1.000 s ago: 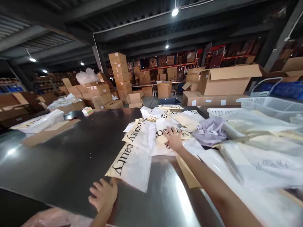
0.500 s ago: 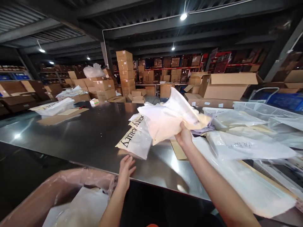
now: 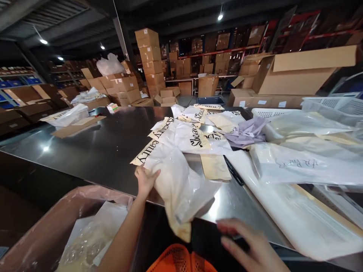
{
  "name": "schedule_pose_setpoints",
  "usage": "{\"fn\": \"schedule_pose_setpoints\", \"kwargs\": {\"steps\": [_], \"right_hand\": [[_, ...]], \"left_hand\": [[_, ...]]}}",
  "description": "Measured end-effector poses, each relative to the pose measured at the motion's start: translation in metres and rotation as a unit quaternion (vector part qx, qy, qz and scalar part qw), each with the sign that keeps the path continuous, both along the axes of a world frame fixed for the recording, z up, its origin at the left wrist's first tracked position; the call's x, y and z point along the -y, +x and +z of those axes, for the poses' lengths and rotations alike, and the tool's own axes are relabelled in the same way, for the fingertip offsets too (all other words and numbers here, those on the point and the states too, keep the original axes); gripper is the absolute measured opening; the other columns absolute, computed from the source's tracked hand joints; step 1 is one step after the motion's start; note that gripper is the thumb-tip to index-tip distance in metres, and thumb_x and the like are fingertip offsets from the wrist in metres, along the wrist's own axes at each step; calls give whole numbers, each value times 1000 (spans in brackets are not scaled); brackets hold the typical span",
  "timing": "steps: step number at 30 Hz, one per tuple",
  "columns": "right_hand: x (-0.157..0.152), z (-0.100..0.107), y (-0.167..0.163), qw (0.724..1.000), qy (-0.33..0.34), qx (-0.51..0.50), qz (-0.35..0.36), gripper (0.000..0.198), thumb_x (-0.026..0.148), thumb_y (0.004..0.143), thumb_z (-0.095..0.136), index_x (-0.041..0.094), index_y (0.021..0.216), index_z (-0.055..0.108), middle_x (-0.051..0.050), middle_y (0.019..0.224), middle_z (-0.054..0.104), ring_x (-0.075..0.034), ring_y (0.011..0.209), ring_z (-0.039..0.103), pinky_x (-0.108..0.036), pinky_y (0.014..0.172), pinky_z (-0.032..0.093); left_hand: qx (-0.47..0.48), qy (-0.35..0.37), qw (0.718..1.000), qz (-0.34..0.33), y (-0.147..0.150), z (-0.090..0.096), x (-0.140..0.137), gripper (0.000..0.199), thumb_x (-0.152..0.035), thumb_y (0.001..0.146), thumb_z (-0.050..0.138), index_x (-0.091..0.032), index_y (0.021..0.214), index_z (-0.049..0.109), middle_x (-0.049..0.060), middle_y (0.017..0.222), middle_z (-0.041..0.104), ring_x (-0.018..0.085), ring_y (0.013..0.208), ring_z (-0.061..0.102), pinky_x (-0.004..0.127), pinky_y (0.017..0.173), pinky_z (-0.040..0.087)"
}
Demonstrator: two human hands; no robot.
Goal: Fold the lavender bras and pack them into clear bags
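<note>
My left hand (image 3: pixel 145 182) is closed on the upper left corner of a white plastic bag (image 3: pixel 181 181), thumb on top. The bag lies across the near edge of the metal table, its yellowish lower end hanging over. Lower right, my right hand (image 3: pixel 246 241) is slightly blurred, its fingers apart and holding nothing. Just beyond the bag lie several white and cream packages with black lettering (image 3: pixel 195 136). A lilac cloth (image 3: pixel 248 132) lies to their right. A flat cream piece (image 3: pixel 216 167) rests beside a black tool-like item (image 3: pixel 235 172).
A lined bin (image 3: pixel 98 190) with plastic bags inside stands below the table (image 3: pixel 110 151) on the left. Plastic-bagged goods (image 3: pixel 300 162) and a white basket (image 3: pixel 269 112) crowd the right. An orange perforated object (image 3: pixel 172 260) shows below. Cardboard boxes (image 3: pixel 149 56) stand behind.
The white bag came from above the pile down to the table's near edge. My right hand let go of it and moved down; my left hand took hold of its corner. The view tilted down.
</note>
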State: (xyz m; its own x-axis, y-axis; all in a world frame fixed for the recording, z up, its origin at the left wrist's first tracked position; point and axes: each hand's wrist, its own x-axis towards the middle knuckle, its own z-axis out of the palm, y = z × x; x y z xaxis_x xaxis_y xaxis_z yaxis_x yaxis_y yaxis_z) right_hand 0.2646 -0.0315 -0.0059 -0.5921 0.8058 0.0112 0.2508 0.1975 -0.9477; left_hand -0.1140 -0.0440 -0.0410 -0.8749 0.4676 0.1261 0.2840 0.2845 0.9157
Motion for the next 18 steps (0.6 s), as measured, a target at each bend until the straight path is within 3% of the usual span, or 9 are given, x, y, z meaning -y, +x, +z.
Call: {"fn": "schedule_pose_setpoints", "kwargs": {"steps": [2,3,5,8,10,13,16,18], "right_hand": [[-38,10,-17,992,111,29,-51,25,44,77,70,31,98,74,-9,106,72,-27,98,67,-41,87,55],[-58,13,-30,987,141,37,-70,24,44,80,66,30,98,73,-8,106,71,-27,99,66,-40,85,54],[-99,14,-64,988,125,52,-69,21,39,81,64,25,95,72,-7,104,71,-25,97,66,-38,84,53],[-151,6,-120,994,56,68,-64,15,27,81,64,19,92,72,-7,95,72,-23,91,67,-36,85,51],[-176,-4,-155,995,28,70,-69,13,25,86,62,16,92,70,-7,94,71,-20,88,66,-35,85,52],[-196,-15,-191,996,-9,67,-59,22,34,94,58,13,94,65,-4,87,68,-14,77,65,-32,75,54],[-203,-16,-202,996,0,42,-74,29,40,97,52,13,95,63,-2,83,65,-12,71,62,-29,69,52],[-202,-10,-197,995,32,19,-93,29,41,94,53,15,85,63,-1,77,64,-14,72,60,-28,69,49]], "left_hand": [[-52,-24,998,3,-5,21,-16,79,-25,71,77,-14,137,35,22,154,15,40,146,12,60,117,10],[-75,-33,997,-7,-7,33,-26,74,-24,76,72,-14,139,34,21,156,12,40,146,9,61,117,7],[-110,-50,990,-70,-7,53,-52,56,-22,83,63,-16,135,42,17,152,28,34,145,19,54,119,12],[-123,-92,964,-217,-1,70,-100,29,-22,90,57,-19,119,58,10,128,58,23,124,51,39,110,37],[-111,-134,941,-291,7,71,-132,23,-28,92,57,-18,113,62,8,115,64,20,106,61,39,98,48],[-97,-196,912,-348,20,65,-163,27,-37,92,59,-15,108,63,6,106,65,19,92,64,40,84,54],[-104,-217,890,-387,30,58,-170,26,-39,91,60,-14,100,64,5,99,66,18,88,63,37,80,55],[-117,-204,880,-413,36,57,-165,25,-39,92,60,-14,94,64,3,93,65,17,83,63,36,78,53]]}}
